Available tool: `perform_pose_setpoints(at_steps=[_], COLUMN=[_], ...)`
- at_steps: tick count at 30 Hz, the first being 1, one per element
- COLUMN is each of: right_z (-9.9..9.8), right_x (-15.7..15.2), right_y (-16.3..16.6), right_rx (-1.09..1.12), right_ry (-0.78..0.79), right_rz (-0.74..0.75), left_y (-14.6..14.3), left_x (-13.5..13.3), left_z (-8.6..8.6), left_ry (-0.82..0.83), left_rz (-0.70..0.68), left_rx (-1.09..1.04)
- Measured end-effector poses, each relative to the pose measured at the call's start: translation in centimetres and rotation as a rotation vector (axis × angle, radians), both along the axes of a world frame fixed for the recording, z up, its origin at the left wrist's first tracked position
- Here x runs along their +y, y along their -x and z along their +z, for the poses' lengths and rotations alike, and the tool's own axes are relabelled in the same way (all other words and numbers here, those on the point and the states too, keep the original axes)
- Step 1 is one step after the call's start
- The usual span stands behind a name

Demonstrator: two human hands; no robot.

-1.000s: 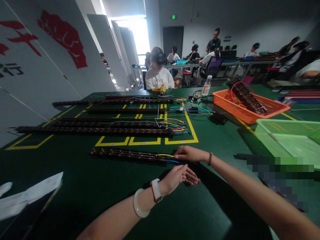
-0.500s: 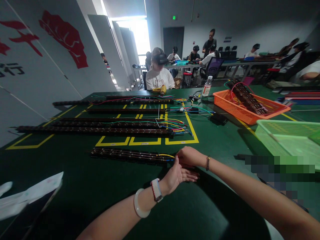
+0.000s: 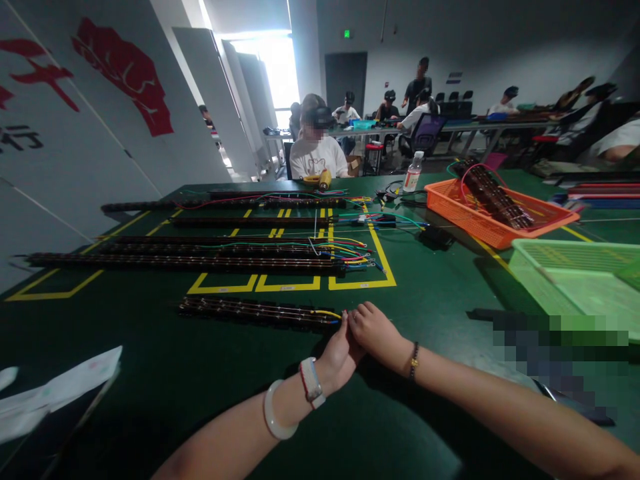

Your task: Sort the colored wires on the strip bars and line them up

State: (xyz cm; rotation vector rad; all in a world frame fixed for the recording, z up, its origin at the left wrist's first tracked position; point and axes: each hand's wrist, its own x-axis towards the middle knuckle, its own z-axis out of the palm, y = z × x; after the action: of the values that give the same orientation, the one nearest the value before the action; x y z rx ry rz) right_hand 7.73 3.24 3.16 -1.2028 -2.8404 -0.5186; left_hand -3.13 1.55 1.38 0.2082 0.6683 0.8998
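A short dark strip (image 3: 255, 312) with lines of shiny contacts lies on the green table. From its right end a yellow wire (image 3: 327, 313) and a blue wire (image 3: 334, 323) run into my fingers. My left hand (image 3: 341, 353), with a watch and a pale bangle at the wrist, is closed on the wires, thumb up. Pressed against it, my right hand (image 3: 377, 333) is closed too, its fingertips at the same wire ends. Both hands cover the ends of the wires.
Several longer strips (image 3: 190, 260) with coloured wires lie beyond, across yellow tape outlines. An orange basket (image 3: 450, 217) holds another strip, and a green basket (image 3: 540, 280) stands nearer. A bottle (image 3: 413, 172) and a power drill (image 3: 324, 180) stand farther back. A person (image 3: 319, 157) sits opposite.
My left fingers, stretched out before, are now folded behind my right hand. My right hand has turned and curled closer around the wire ends.
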Motion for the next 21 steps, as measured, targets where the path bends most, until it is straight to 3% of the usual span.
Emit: perform_pose_setpoints(at_steps=[5,11,14,18,21], right_z=[-1.2,-3.0,-2.0,0.8,2.3], right_x=[-1.2,-2.8,-2.5,-1.6,-1.3], right_y=[-0.6,-1.0,-1.8,-4.5,-6.6], right_rx=[0.187,0.387,0.429,0.536,0.623], right_ry=[0.013,-0.015,0.043,0.115,0.068], right_rz=[-0.025,-0.020,0.031,0.143,0.083], left_y=[0.0,-0.1,-0.1,0.0,0.1], left_x=[0.1,0.1,0.1,0.2,0.3], left_z=[-0.4,-1.0,-1.0,-0.9,-0.8], left_ry=[0.025,-0.054,-0.063,-0.074,-0.133], left_rz=[0.015,0.050,0.037,0.041,-0.008], left_rx=[-0.029,-0.032,-0.021,-0.055,-0.078])
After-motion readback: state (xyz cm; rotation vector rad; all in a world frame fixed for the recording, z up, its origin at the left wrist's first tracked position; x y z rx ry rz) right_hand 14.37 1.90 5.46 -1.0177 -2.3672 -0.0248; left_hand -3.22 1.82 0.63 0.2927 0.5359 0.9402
